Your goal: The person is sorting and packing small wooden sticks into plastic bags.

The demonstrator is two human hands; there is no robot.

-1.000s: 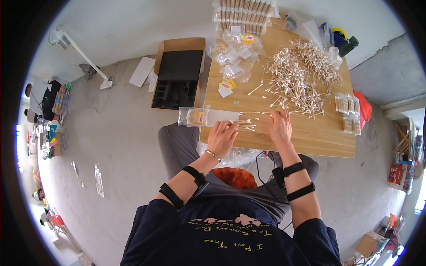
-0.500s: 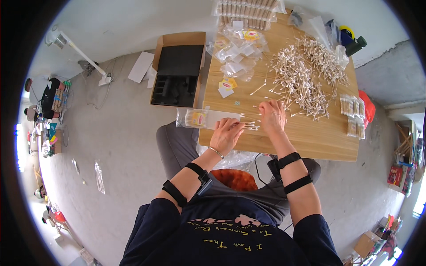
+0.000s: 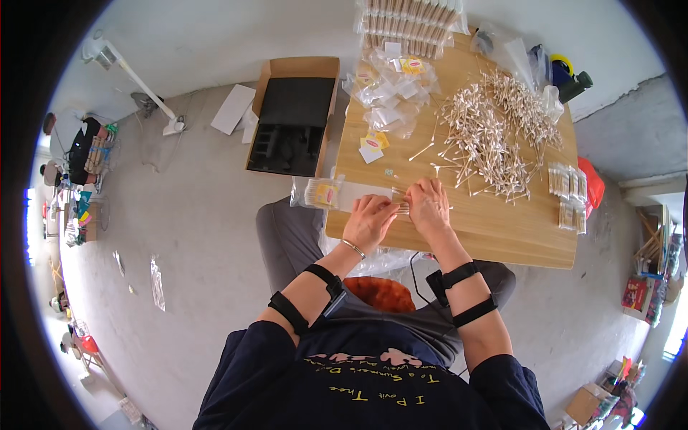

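Observation:
Near the table's front edge, my left hand [image 3: 368, 221] is closed round a small bunch of cotton swabs [image 3: 403, 208], whose tips stick out toward the right. My right hand [image 3: 428, 208] meets it there, fingers bent together over the same swabs; they hide how many it holds. Under and beside the left hand lies a white card [image 3: 350, 195]. Just left of that, a clear bag filled with swabs and a yellow label [image 3: 321, 193] rests at the table corner. A large loose heap of swabs [image 3: 487, 140] spreads beyond my right hand.
Empty clear bags [image 3: 387, 89] and yellow and white cards [image 3: 373, 147] lie at the table's left side. Bundled swab packs [image 3: 408, 29] are stacked at the back, with more packs [image 3: 567, 193] at the right edge. An open cardboard box [image 3: 330, 107] stands left of the table.
My right hand has moved left and nearer, from the edge of the heap to the swabs by my left hand. The left hand stays almost in place. The view has shifted slightly.

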